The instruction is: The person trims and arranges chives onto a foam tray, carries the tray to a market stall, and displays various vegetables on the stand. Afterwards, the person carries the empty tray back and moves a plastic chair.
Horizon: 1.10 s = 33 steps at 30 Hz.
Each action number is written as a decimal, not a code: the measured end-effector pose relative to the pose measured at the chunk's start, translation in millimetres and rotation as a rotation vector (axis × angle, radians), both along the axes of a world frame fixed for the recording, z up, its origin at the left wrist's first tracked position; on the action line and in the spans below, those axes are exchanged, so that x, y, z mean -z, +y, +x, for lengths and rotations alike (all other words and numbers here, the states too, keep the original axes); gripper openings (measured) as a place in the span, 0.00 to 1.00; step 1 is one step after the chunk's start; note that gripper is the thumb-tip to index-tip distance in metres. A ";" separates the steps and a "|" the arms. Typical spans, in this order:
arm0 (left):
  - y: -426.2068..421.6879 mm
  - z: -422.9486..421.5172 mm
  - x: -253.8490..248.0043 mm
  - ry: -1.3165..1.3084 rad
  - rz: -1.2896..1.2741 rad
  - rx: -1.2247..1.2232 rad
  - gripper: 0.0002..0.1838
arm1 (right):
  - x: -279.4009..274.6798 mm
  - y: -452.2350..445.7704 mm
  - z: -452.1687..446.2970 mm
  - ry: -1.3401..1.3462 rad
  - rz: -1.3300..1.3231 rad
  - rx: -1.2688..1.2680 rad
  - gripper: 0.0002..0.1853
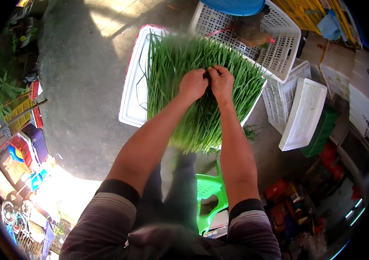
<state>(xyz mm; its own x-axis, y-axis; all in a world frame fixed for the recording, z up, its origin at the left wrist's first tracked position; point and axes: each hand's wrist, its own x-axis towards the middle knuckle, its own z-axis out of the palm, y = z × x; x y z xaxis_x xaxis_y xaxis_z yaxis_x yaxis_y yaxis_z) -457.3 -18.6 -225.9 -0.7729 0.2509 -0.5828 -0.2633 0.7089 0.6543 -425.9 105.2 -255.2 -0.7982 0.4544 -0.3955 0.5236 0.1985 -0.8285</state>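
A thick pile of long green leaves that look like garlic chives (201,112) lies across a white foam tray (131,93). Over the middle of the pile, my left hand (194,84) is closed, thumb and fingers pressed together. Close beside it, my right hand (221,83) is closed in a pinch, its fingertips nearly meeting those of the left. Between them is a small dark patch; whether it is an object or shadow I cannot tell. Whatever the fingers hold is hidden.
Beyond the pile, a chicken (249,34) is in a white perforated crate (286,54) with a blue basin (234,5) at its edge. A white foam box (303,115) leans at right near a green crate (323,132). A green plastic stool (212,190) stands by my legs.
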 end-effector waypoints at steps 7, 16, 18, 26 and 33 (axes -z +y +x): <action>3.1 5.1 -4.8 0.044 -0.068 -0.024 0.10 | -12.8 2.4 -7.1 -0.031 0.031 0.006 0.14; 2.9 2.8 -4.9 0.008 -0.045 -0.028 0.10 | -72.1 29.7 -20.5 0.275 -0.427 0.401 0.08; 3.4 2.5 -6.1 -0.001 -0.033 -0.034 0.10 | -103.9 38.4 0.2 0.320 -0.337 0.421 0.06; 3.4 1.0 -6.1 -0.042 0.007 -0.057 0.10 | -119.9 66.7 290.5 -0.261 0.075 0.592 0.06; -1.1 -2.4 -8.4 -0.002 0.067 -0.042 0.11 | -134.5 38.9 259.6 -0.323 0.019 0.241 0.14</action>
<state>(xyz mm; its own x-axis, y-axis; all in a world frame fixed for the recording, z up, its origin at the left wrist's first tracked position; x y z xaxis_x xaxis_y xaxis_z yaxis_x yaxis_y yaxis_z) -459.8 -19.7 -217.5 -0.7826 0.2566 -0.5672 -0.2930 0.6520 0.6993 -166.3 144.1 -120.7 -0.5037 0.6230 -0.5985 0.7901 0.0520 -0.6108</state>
